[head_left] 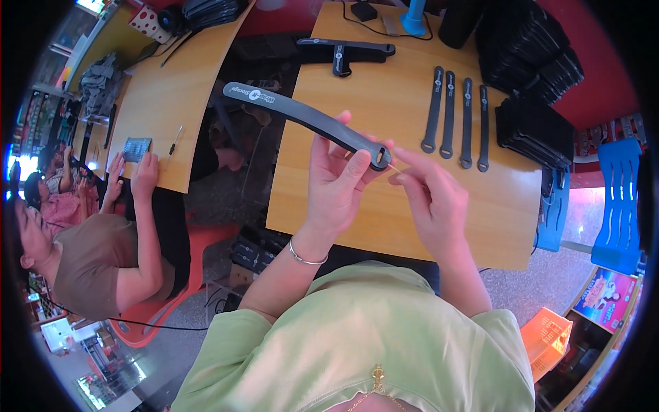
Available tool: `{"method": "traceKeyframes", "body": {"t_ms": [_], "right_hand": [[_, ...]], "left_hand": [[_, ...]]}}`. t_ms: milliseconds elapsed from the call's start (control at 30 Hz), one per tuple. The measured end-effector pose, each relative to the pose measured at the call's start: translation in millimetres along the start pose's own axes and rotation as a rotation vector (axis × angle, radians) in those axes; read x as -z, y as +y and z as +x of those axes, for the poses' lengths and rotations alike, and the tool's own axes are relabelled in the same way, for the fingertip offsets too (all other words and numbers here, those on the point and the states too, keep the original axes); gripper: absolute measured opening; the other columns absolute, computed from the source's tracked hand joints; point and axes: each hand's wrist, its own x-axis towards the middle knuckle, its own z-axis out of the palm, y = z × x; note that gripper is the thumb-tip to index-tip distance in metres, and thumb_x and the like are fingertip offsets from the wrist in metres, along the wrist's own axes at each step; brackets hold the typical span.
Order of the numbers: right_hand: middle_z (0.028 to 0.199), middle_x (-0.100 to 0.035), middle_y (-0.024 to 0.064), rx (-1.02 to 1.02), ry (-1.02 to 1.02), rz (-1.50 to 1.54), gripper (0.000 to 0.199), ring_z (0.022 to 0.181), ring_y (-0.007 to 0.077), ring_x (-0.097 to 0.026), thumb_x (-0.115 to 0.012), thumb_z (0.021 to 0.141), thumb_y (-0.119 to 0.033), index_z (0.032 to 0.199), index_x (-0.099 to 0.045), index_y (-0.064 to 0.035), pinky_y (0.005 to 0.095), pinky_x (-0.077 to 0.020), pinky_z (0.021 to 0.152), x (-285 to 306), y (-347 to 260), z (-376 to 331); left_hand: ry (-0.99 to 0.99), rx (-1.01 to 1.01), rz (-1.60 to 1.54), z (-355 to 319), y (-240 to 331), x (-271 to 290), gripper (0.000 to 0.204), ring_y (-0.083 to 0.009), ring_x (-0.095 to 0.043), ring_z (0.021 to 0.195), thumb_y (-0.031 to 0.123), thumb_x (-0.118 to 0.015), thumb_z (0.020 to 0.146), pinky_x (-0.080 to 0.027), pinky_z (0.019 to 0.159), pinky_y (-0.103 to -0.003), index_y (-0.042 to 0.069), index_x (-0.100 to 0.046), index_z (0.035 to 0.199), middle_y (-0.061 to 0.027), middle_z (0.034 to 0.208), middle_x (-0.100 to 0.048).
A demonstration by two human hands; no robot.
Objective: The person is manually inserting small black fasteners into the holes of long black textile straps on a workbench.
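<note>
I have the left hand [336, 185] closed around the slotted end of a dark strap bundle [305, 118], above the table, and the right hand [436, 202] seemingly pinching a thin yellowish band [394, 167] there; I judge the bundle light, bendy and hard to break, best held near that slot. Beneath, the smooth wooden table [504, 223] bears four straps [467, 130]; leftward, a co-worker [103, 257] sits at another table [175, 103]

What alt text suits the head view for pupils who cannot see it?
A person's left hand grips dark strapping by its slotted end while the right hand pinches a thin yellowish strand beside it. Four similar straps lie on the wooden table.
</note>
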Motion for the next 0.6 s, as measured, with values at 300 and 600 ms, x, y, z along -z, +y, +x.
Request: {"method": "traceKeyframes", "body": {"t_ms": [300, 600], "right_hand": [[0.073, -0.061, 0.0095, 0.078, 0.02, -0.086, 0.018, 0.06, 0.0225, -0.058, -0.067, 0.075, -0.001, 0.092, -0.061, -0.0053, 0.0304, -0.0448, 0.053, -8.4, 0.2, -0.4], [0.072, -0.062, 0.0084, 0.024, -0.016, -0.173, 0.013, 0.059, 0.0159, -0.057, -0.067, 0.076, 0.003, 0.088, -0.064, -0.0024, 0.0246, -0.0429, 0.051, -9.0, -4.3, 1.7]], "left_hand": [[0.065, 0.038, 0.011, -0.6, -1.0, 6.4, 0.037, -0.0257, -0.059, 0.103, 0.001, -0.06, 0.085, -0.051, 0.087, -0.037, 0.004, -0.049, 0.119, -0.0073, 0.103, -0.06], [0.106, -0.022, 0.044, 0.3, -2.6, 8.0, 0.039, -0.0236, -0.059, 0.101, -0.001, -0.063, 0.082, -0.05, 0.089, -0.036, 0.003, -0.048, 0.118, -0.0067, 0.099, -0.059]]}}
